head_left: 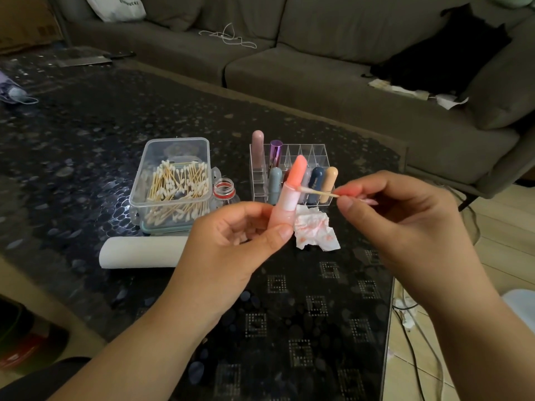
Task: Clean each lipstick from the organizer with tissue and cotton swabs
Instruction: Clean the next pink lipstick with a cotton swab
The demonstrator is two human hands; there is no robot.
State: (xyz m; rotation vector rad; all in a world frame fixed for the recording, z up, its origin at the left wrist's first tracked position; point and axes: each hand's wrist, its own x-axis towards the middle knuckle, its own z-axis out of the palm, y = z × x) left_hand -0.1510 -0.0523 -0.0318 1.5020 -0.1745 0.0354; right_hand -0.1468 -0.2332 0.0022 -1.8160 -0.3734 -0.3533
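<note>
My left hand [231, 235] grips an uncapped pink lipstick [289, 192] upright above the table, its coral bullet fully raised. My right hand [405, 209] pinches a cotton swab [318, 191] by its stick, and the swab's tip touches the lipstick where the bullet meets the tube. Something pink also sticks out between my right fingers; I cannot tell what it is. Behind the lipstick stands the clear organizer [315, 151] holding several capped lipsticks. A crumpled tissue [314, 230] stained pink lies on the table just below the lipstick.
A clear box of cotton swabs [173, 183] stands left of the organizer, with a small open bottle [224, 192] beside it. A white roll [142, 251] lies in front of the box. A grey sofa [318, 70] runs behind the dark glass table [289, 314].
</note>
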